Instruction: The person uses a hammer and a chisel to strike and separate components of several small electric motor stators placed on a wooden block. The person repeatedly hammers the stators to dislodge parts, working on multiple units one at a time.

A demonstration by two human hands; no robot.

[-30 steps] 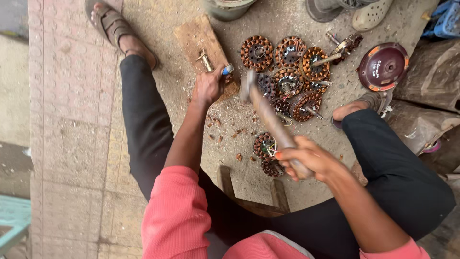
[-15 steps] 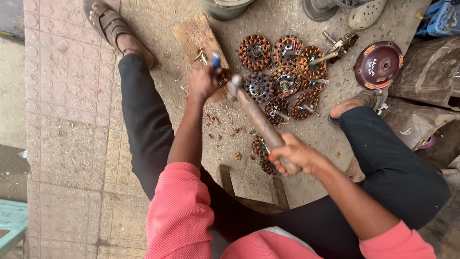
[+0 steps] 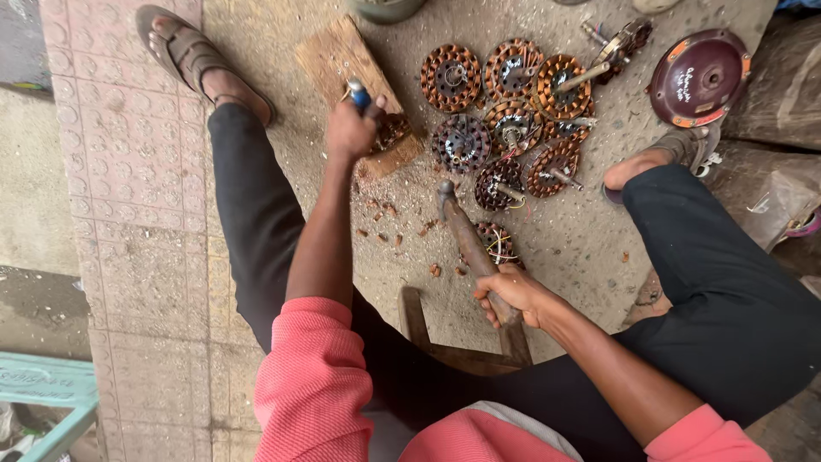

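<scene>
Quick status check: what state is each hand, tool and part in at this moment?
Left hand: gripping a blue-handled tool, its tip hidden.
Blue-handled tool: upright, over the wooden block.
Right hand: closed round the hammer handle.
Hammer: raised, head clear of the tool.
Wooden block: flat on the ground.
Copper-wound stators: loose cluster, some shafts in.
Maroon round cover: lying apart, hollow side up.
</scene>
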